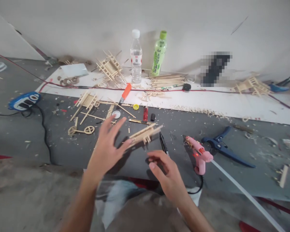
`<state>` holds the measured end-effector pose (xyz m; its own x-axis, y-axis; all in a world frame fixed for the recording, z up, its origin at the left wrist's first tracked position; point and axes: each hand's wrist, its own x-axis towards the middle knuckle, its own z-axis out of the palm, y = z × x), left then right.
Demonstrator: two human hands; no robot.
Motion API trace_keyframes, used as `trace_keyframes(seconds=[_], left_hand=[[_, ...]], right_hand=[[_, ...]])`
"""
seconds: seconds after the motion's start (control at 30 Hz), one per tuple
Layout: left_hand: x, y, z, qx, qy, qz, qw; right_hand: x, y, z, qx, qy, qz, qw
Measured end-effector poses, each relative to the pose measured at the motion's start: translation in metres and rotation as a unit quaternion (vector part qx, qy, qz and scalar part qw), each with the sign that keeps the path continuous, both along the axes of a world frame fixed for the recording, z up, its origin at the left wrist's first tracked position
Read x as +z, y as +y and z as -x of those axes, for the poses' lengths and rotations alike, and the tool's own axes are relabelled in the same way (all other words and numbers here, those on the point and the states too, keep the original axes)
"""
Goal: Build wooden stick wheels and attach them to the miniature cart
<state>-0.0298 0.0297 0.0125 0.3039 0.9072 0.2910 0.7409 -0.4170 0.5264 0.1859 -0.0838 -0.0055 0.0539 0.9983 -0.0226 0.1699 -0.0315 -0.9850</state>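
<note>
My left hand (105, 149) spreads wide at the wooden frame's (145, 132) left end, perhaps steadying it; my right hand (168, 174) curls loosely, empty, the glue gun (200, 158) probably rightward for reach.

Pale wall (99, 25), dark grey tabletop (67, 148), mottled grey floor (26, 196)

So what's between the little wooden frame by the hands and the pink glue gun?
The head view shows a black marker between the wooden frame and pink glue gun.
</note>
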Motion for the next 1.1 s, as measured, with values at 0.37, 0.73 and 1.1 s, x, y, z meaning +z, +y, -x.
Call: trace_keyframes(seconds=[0.37, 0.73, 1.1], left_hand=[[-0.008, 0.018, 0.117, 0.109, 0.16, -0.039, 0.98], [-0.016, 0.034, 0.154, 0.097, 0.3, -0.042, 0.948], [-0.006, 0.029, 0.154, 0.052, 0.279, -0.021, 0.959]], right_hand=[[-0.014, 0.001, 0.013, -0.039, -0.029, 0.018, 0.999], [0.0, 0.029, 0.023, -0.021, -0.092, -0.085, 0.992], [0.016, 0.081, 0.101, 0.134, -0.217, -0.121, 0.959]])
